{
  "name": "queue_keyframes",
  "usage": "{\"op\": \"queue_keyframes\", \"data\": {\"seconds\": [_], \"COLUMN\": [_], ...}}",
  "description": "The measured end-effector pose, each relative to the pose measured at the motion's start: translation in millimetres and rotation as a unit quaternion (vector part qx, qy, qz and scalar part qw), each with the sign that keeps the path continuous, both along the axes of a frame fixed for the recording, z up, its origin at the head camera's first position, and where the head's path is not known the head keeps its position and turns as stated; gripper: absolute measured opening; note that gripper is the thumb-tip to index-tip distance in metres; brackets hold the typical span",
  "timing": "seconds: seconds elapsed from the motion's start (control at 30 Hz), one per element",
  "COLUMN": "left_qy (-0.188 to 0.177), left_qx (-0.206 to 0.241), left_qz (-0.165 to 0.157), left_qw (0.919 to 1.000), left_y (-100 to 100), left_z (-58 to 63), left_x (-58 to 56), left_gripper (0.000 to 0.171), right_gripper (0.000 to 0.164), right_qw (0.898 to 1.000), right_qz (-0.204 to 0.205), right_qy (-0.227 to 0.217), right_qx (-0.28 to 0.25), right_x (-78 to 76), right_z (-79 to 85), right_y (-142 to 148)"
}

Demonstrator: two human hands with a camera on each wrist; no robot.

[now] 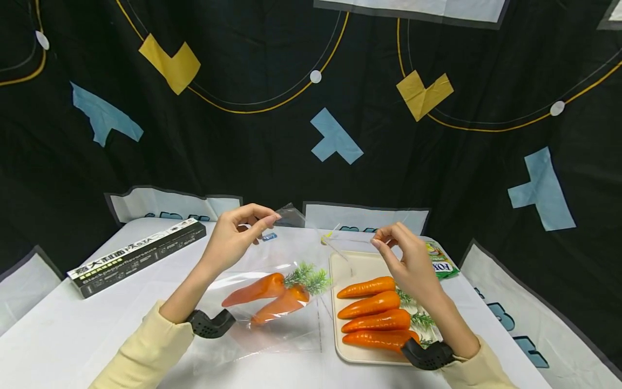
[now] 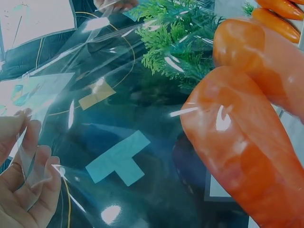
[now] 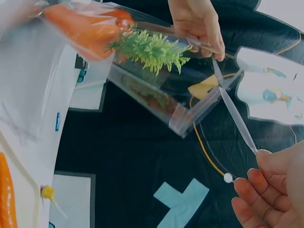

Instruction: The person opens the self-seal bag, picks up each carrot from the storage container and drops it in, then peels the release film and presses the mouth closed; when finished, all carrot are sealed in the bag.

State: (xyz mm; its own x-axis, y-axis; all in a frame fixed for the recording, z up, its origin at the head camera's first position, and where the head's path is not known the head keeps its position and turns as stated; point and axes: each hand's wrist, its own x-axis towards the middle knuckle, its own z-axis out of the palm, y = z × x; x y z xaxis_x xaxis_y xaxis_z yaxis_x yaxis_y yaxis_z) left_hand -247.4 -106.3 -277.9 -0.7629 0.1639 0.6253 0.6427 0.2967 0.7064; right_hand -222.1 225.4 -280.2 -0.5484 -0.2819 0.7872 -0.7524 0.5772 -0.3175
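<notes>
Two orange carrots [image 1: 255, 290] with green tops are found inside a clear plastic bag [image 1: 277, 265], which is held up below the hands. In the head view the bagged carrots are situated below and to the right of the left hand [image 1: 235, 237], the nearer of the two, and below and to the left of the right hand [image 1: 408, 259]. Their long axes are set aslant — leafy ends directed right and away, tips left and nearer.

Left grip: film is pinched at the top of the bag. Right grip: the end of a narrow translucent strip [image 3: 237, 116] is pinched between thumb and forefinger. In the right wrist view the strip is extended towards the left fingertips — whether it is part of the bag's mouth cannot be told.

Contact between bag and bench [image 1: 121, 329] cannot be confirmed. Four loose carrots [image 1: 376, 321] are laid side by side on a beige tray [image 1: 359, 355], right of the bagged pair.
</notes>
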Motion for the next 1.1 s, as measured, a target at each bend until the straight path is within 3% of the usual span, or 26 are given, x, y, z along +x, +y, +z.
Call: {"op": "queue_keyframes", "data": {"seconds": [0.23, 0.57, 0.9, 1.1], "left_qy": [0.004, 0.012, 0.007, 0.007], "left_qx": [0.001, 0.011, 0.023, 0.023], "left_qz": [-0.003, -0.006, 0.006, 0.017], "left_qw": [1.0, 0.9998, 0.9997, 0.9996], "left_y": [-1, -6, -13, -14], "left_z": [1.0, 2.3, 0.7, 1.1], "left_x": [-0.6, -3.7, -6.3, -6.5], "left_gripper": [0.012, 0.013, 0.015, 0.016], "right_gripper": [0.017, 0.017, 0.005, 0.005], "right_qw": [1.0, 0.999, 0.993, 0.989], "right_qz": [-0.008, -0.041, -0.077, -0.083], "right_qy": [0.016, -0.011, -0.07, -0.099], "right_qx": [-0.007, -0.028, -0.055, -0.066], "right_x": [7.2, 15.1, 25.1, 24.2], "right_z": [-5.4, -12.2, -24.7, -38.7], "right_y": [17, 37, 56, 73]}}
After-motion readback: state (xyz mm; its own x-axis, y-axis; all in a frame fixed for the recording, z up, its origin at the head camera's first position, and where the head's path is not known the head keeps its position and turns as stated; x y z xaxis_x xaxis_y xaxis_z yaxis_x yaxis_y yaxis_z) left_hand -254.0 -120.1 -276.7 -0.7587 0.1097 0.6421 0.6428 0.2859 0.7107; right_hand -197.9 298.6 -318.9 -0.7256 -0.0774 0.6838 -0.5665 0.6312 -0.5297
